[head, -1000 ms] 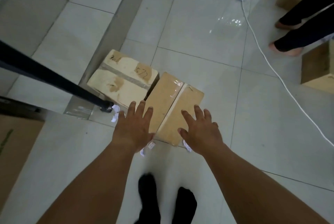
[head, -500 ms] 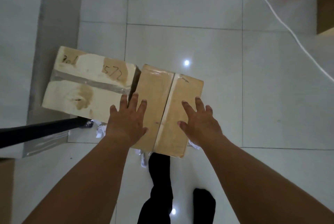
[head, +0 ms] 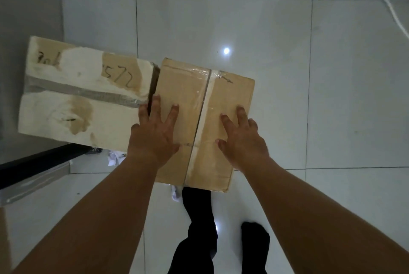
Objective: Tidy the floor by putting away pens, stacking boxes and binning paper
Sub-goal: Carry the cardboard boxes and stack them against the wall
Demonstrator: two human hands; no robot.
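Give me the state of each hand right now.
Left hand: open, fingers spread flat on the brown box, holding nothing.
Right hand: open, flat on the same box, holding nothing.

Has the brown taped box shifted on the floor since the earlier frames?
No. The brown taped box still sits with its left side against the right end of the pale box marked 572; only the camera view has changed.

Glossy tiled floor (head: pixel 243 19); matt brown cardboard box (head: pixel 188 87) with shiny clear tape (head: pixel 207 105) down its seam
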